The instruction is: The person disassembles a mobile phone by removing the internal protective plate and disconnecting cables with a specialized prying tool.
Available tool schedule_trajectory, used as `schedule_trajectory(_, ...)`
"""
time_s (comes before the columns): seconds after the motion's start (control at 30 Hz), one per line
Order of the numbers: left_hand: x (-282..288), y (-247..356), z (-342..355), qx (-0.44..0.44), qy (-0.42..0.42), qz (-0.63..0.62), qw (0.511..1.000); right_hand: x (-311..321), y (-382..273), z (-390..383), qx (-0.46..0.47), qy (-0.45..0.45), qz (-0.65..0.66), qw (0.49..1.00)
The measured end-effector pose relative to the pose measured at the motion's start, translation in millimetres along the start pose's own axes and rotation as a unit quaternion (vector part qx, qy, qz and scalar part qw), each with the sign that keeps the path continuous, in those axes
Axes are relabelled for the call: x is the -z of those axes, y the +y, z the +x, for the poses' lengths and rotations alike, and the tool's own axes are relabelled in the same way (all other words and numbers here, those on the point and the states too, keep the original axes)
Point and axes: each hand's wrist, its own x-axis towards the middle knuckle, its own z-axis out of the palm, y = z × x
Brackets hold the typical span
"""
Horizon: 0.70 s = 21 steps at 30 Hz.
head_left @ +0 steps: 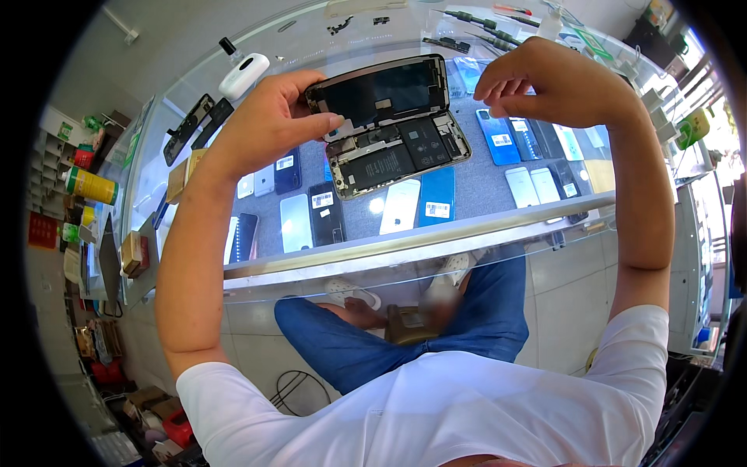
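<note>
Two bare hands reach over a glass-topped counter (420, 242), with an opened smartphone (379, 167) in front of the person, a little left of the right hand. The phone's display panel (372, 92) is tipped up along the far side of the body, like a raised lid, its dark inner face showing.

Judging from this, the opening is done: the battery (426, 143) lies exposed and appears seated in the frame. The phone is not closed; whether any internal part is missing or a cable still joins the halves is too small to tell.

The left hand (268, 124) pinches the panel's left end, thumb flat on the near face, fingers going behind it and partly hidden. Its forearm rises from the lower left, bent at the elbow.

The right hand (537, 86) hangs above the counter, touching no part of the phone. Its wrist bends inward, its fingers curl loosely toward the left, and thumb and forefinger stand apart, with nothing visible between them. Below it lies a blue phone (495, 134).
</note>
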Motion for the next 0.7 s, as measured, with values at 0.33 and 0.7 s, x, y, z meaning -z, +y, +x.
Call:
schedule_trajectory(0.33, 0.5, -3.7, 1.1, -0.006, -0.002, 0.001, 1.0, -1.1, 0.1, -2.0, -0.007, 0.003, -0.002, 1.0)
schedule_trajectory(0.7, -0.2, -7.4, 0.7, -0.027, 0.001, 0.011, 1.0, -3.3, -2.7, 1.6, -0.021, -0.024, -0.012, 0.999)
